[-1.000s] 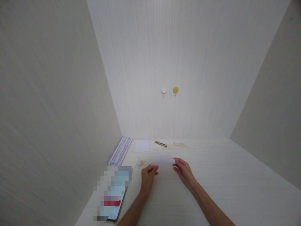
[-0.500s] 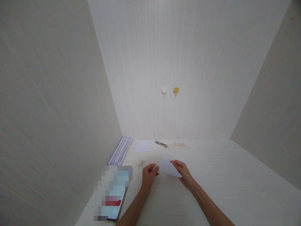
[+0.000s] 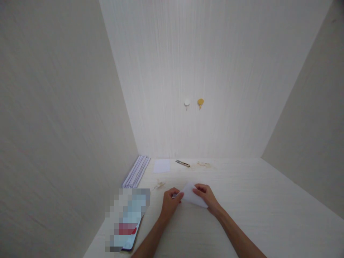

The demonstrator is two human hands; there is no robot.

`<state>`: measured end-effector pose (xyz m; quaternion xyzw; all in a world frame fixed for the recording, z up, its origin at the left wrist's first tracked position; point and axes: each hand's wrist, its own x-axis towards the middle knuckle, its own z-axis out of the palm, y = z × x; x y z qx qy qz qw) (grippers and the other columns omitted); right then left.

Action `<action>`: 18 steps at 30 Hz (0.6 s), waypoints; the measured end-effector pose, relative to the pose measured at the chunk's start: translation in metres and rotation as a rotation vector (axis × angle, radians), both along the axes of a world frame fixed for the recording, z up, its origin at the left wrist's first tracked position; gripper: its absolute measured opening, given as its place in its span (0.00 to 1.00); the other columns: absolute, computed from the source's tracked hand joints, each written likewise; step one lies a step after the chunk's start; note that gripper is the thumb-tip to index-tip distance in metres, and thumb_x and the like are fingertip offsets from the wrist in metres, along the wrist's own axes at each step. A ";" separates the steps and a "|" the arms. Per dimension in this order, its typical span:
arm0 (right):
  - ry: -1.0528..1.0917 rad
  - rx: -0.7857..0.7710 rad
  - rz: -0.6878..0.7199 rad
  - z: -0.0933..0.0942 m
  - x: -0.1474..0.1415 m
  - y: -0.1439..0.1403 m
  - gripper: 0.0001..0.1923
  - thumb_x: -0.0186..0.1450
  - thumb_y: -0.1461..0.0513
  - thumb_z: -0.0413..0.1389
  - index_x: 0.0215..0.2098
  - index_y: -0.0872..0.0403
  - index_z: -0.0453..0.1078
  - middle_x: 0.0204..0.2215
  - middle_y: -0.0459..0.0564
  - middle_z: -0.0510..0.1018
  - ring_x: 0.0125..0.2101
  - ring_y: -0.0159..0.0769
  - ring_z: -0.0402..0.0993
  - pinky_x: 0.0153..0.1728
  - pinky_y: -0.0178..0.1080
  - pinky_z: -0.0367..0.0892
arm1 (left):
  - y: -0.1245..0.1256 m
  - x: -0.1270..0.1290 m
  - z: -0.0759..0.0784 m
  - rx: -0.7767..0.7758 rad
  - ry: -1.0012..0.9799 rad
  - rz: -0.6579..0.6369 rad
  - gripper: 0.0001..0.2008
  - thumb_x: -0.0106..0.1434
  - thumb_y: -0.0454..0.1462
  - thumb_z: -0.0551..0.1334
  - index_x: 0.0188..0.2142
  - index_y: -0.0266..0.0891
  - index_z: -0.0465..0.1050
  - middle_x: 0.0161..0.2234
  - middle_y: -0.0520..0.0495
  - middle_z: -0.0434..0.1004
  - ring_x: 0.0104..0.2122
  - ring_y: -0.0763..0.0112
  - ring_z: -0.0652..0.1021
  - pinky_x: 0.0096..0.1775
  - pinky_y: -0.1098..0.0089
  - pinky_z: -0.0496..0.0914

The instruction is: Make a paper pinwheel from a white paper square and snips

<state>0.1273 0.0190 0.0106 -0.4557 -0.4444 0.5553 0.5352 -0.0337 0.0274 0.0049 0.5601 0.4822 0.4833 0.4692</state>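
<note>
Both hands grip a small white sheet of paper, held tilted just above the table. My left hand pinches its left corner between thumb and fingers, and a bit of paper shows behind those fingers. On the other side, my right hand has its thumb across the upper face and its fingers partly hidden behind the edge. Beyond the hands lie another white paper sheet, flat on the table, and a pair of thread snips.
Folded white papers are stacked along the left wall. A partly blurred flat device with a bright screen lies at front left. Pale scraps rest on the table. A white hook and a yellow hook are on the back wall.
My right thumb has moved onto the paper's upper face, and the right hand has shifted slightly inward. The paper's angle has changed a little. The left hand keeps its pinch.
</note>
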 end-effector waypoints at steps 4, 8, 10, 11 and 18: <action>-0.017 0.020 0.008 -0.004 -0.001 0.001 0.13 0.41 0.56 0.63 0.18 0.57 0.70 0.14 0.43 0.71 0.16 0.28 0.62 0.18 0.32 0.53 | 0.000 0.000 0.002 -0.041 -0.138 0.060 0.16 0.40 0.40 0.65 0.30 0.35 0.71 0.23 0.50 0.72 0.19 0.75 0.70 0.20 0.74 0.66; 0.008 0.042 0.008 -0.008 -0.001 0.002 0.12 0.43 0.56 0.62 0.21 0.57 0.73 0.17 0.46 0.74 0.18 0.30 0.65 0.20 0.33 0.57 | 0.000 0.001 0.007 -0.085 -0.309 0.085 0.28 0.38 0.41 0.67 0.40 0.35 0.67 0.20 0.55 0.70 0.20 0.76 0.71 0.24 0.73 0.69; 0.011 0.057 -0.013 -0.009 -0.002 0.003 0.13 0.42 0.56 0.62 0.21 0.57 0.73 0.18 0.47 0.75 0.19 0.32 0.67 0.22 0.34 0.60 | 0.000 0.003 0.006 -0.110 -0.354 0.022 0.24 0.38 0.44 0.67 0.35 0.34 0.69 0.20 0.53 0.70 0.23 0.74 0.73 0.30 0.72 0.70; 0.012 0.068 -0.029 -0.009 -0.003 0.002 0.12 0.42 0.56 0.63 0.20 0.57 0.73 0.18 0.47 0.75 0.20 0.33 0.67 0.22 0.35 0.61 | -0.001 0.005 0.006 -0.122 -0.374 -0.026 0.23 0.39 0.45 0.66 0.33 0.34 0.69 0.22 0.51 0.72 0.26 0.73 0.74 0.32 0.71 0.70; 0.016 0.082 -0.014 -0.007 -0.011 0.001 0.12 0.39 0.57 0.64 0.17 0.56 0.71 0.17 0.46 0.74 0.21 0.33 0.68 0.26 0.36 0.64 | -0.005 0.011 -0.005 -0.191 -0.369 -0.137 0.23 0.44 0.48 0.63 0.36 0.34 0.67 0.35 0.41 0.74 0.35 0.63 0.75 0.36 0.64 0.70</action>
